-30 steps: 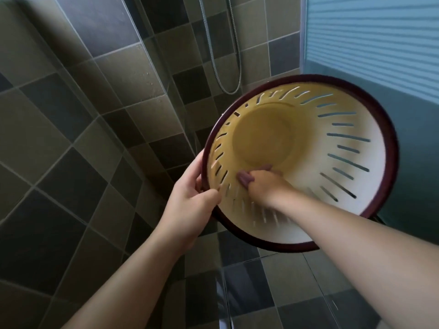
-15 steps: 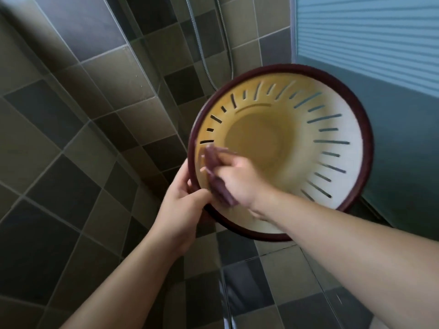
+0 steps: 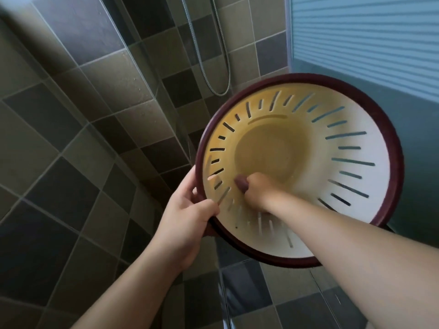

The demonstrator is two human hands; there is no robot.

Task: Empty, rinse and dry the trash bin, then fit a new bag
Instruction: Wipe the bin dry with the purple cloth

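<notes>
A: Biggest first: tiled wall (image 3: pixel 71 103), grey and olive squares, filling everything beyond and to the left of the left hand (image 3: pixel 183 224).

B: Frosted ribbed panel (image 3: pixel 365 43) upper right, well above the right hand (image 3: pixel 257 192). Tiled floor (image 3: pixel 261 293) showing below both forearms.

A: Then the trash bin (image 3: pixel 356 186) w/ dark red rim, tipped so the mouth faces the camera, held up off the floor. Cream-to-yellow inside, slotted all round the wall, solid round base at the back.

B: Held how?

A: Left hand clamped on the rim at the bin's lower-left edge: thumb hooked over the inside, fingers behind the outside. Right forearm reaching in over the lower rim.

B: And the right hand?

A: Deep inside, low on the wall, just left of the base. Curled tight round a small purplish-brown cloth (image 3: pixel 241 182), pressed against the plastic. Only a bit of the cloth poking out left of the knuckles; blurred, so can't say more abt it.

B: Anything smaller?

A: Shower hose (image 3: pixel 209 74), chrome, looping down the wall above the bin, well apart from both hands. Dark speck on the inner wall below the right wrist.
</notes>
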